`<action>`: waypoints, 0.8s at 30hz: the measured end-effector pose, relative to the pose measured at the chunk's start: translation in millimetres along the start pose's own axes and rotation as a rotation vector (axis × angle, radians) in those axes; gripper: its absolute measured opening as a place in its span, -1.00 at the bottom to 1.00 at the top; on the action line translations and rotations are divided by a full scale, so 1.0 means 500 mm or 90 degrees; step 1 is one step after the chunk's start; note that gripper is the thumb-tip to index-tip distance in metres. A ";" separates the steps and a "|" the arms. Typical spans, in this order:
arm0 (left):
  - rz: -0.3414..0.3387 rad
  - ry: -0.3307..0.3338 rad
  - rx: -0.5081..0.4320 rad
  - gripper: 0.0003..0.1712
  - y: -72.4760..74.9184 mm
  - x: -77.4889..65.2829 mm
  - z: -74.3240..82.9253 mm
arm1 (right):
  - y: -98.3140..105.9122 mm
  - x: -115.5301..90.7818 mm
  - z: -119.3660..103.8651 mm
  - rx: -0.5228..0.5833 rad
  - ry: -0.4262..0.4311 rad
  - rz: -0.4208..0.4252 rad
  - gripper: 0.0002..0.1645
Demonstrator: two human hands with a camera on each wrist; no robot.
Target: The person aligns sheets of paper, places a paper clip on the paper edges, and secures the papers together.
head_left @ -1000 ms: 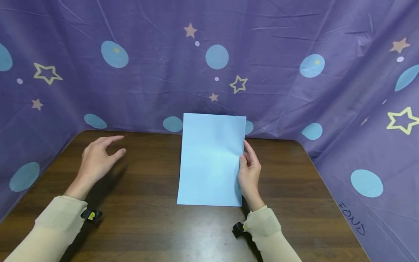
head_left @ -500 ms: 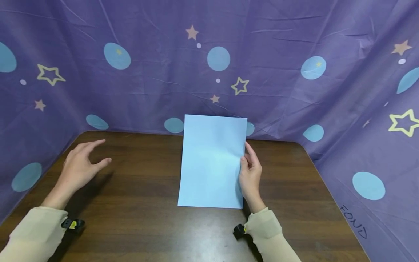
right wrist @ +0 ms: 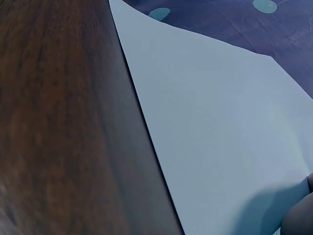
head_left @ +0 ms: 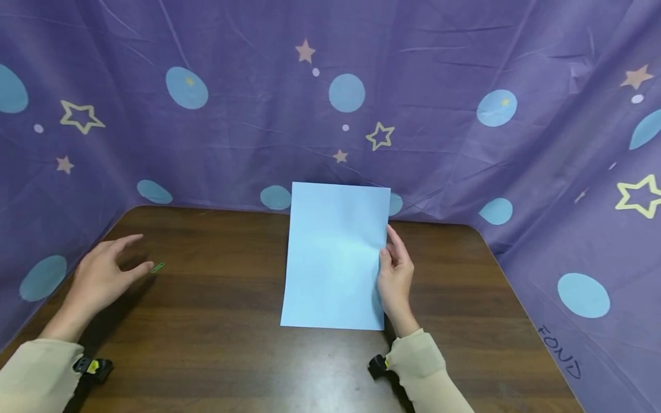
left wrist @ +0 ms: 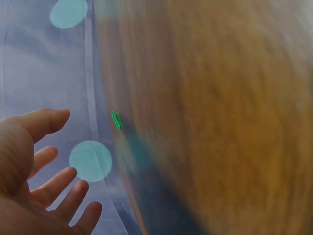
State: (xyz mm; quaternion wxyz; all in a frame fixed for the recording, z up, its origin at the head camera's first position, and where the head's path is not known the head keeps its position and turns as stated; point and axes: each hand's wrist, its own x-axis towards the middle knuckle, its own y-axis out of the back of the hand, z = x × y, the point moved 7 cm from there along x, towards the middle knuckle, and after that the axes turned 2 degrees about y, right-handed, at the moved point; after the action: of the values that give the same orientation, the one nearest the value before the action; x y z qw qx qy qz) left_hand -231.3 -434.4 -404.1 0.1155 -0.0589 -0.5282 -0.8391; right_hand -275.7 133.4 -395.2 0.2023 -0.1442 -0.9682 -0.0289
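A light blue sheet of paper [head_left: 335, 258] stands tilted over the middle of the table. My right hand [head_left: 396, 275] holds it by its right edge, the thumb on the front and the other fingers partly behind. In the right wrist view the paper [right wrist: 210, 112] fills much of the picture, with only a bit of the hand at the lower right corner. To the left, my left hand [head_left: 103, 275] hovers over the table with thumb and fingers spread and nothing between them. A small green paper clip [head_left: 158, 268] appears just beyond its thumb tip, also in the left wrist view [left wrist: 116, 120].
The brown wooden table [head_left: 206, 344] has rounded far corners. A purple curtain [head_left: 248, 103] with stars and blue dots hangs close behind it and along both sides. Each wrist wears a small black camera [head_left: 93, 367].
My left hand has moved left and nearer to me, and the green paper clip has come into sight beside its thumb. The right hand and the paper have stayed nearly still.
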 end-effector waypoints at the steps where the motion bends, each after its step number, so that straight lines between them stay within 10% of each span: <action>1: -0.002 0.005 0.000 -0.13 -0.001 -0.001 -0.004 | 0.000 -0.001 0.000 0.000 0.001 0.000 -0.34; 9: -0.026 0.027 0.015 -0.14 -0.016 0.001 -0.025 | 0.008 0.015 0.070 0.000 0.016 0.000 -0.26; 24: -0.091 0.029 0.052 -0.32 -0.016 0.011 -0.029 | 0.005 0.013 0.070 -0.005 0.004 0.001 -0.27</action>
State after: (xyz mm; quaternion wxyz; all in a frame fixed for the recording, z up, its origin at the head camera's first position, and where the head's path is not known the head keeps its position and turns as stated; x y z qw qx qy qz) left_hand -238.4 -445.0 -416.4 0.0694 0.0031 -0.5622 -0.8241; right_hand -294.2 141.6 -424.7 0.2050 -0.1460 -0.9672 -0.0333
